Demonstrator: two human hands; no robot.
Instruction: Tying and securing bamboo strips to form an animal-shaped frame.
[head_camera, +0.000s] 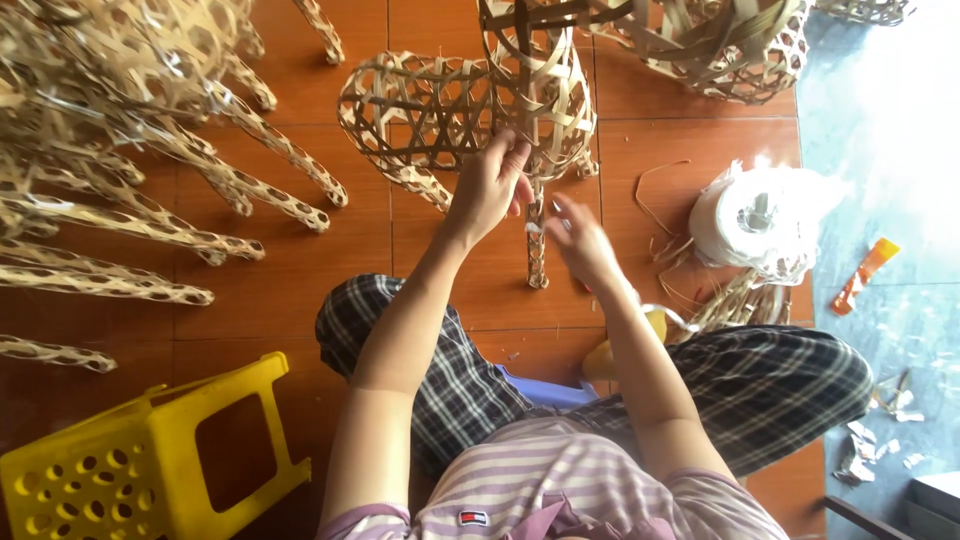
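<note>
Striped shirt nearest; left hand fingers pinch woven bamboo frame, right hand fingers grip its leg; tape roll right.

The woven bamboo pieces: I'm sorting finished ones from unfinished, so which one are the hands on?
The upright openwork piece at top centre. The left hand grips its lower edge, the right hand is beside its leg. The others lie untouched around it.

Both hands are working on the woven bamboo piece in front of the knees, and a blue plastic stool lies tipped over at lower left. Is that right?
Not quite. In the head view the tipped plastic stool is yellow, not blue. The rest holds: the left hand and right hand both work at the woven bamboo piece standing on the floor ahead of the knees.
</note>
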